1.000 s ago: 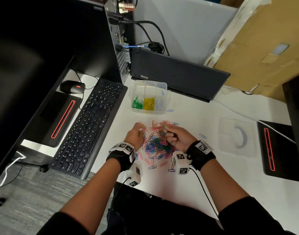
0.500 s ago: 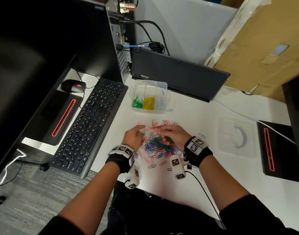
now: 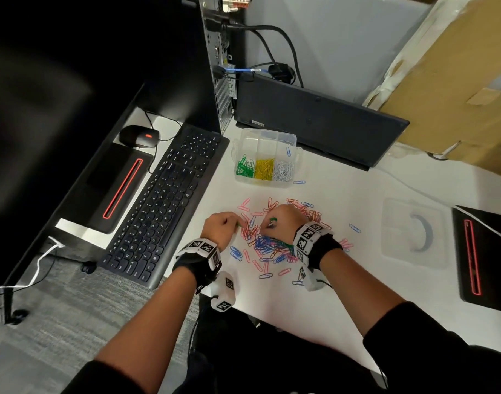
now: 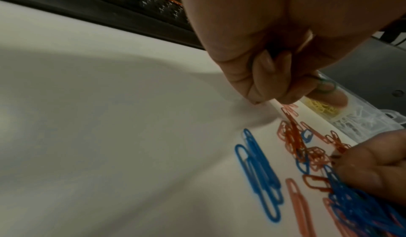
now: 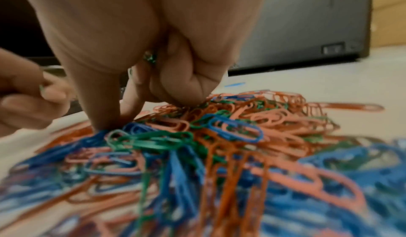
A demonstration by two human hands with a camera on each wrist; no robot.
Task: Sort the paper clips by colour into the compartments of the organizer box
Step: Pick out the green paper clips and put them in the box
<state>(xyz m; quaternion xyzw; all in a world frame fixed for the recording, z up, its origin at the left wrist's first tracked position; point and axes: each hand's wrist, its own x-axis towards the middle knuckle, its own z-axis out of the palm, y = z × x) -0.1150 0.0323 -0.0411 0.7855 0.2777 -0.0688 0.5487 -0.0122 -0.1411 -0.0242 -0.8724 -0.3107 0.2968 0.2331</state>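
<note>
Both hands are moving closer on the pile (image 3: 275, 240): left hand (image 3: 218, 226) and right hand (image 3: 283, 220) are each pinching green clips (image 3: 273, 220).

black sleeves (image 3: 431, 331), black wristbands (image 3: 324, 248), white tagged cubes (image 3: 223, 291)

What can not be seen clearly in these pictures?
- Right hand in the head view: its back hides what the fingers pinch; only a bit of green shows.
- Left hand in the left wrist view: curled fingers hide most of its green clips.
- Pile in the right wrist view: near clips blurred.
</note>
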